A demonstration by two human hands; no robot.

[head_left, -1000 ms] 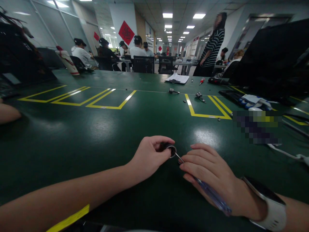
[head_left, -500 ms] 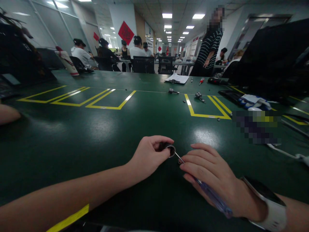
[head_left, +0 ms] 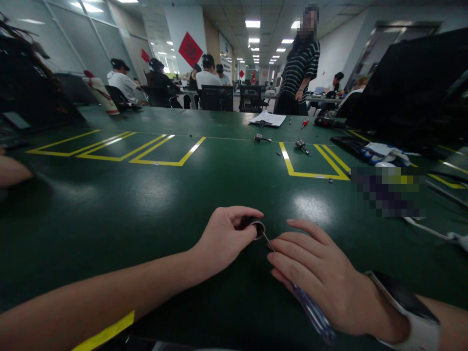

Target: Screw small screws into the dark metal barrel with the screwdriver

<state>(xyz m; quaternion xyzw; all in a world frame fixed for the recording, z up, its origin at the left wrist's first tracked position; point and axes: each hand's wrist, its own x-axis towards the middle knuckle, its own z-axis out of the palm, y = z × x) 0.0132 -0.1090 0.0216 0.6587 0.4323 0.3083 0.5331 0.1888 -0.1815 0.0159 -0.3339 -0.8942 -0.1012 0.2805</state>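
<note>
Between the thumb and fingers of my left hand (head_left: 223,239) is a small dark cylindrical part with a round metal rim (head_left: 260,228), its open end facing right. My right hand (head_left: 310,273) is closed around a screwdriver (head_left: 310,312) with a clear purplish handle. The thin shaft slants up to the left, and its tip is at the rim of the part, inside the opening as far as I can see. The fingers cover much of the handle, and the left fingers hide the part's far end.
Two metal parts, one (head_left: 262,138) left of the other (head_left: 302,146), lie ahead near yellow tape outlines (head_left: 320,176). Farther back are a clipboard with papers (head_left: 267,118) and a red screwdriver (head_left: 304,123). Gloves (head_left: 387,153) lie right. Another person's arm (head_left: 12,171) rests at left.
My right hand and the screwdriver have shifted slightly left and down, with the shaft now steeper. My left hand stays put. The standing person in the background has moved left.
</note>
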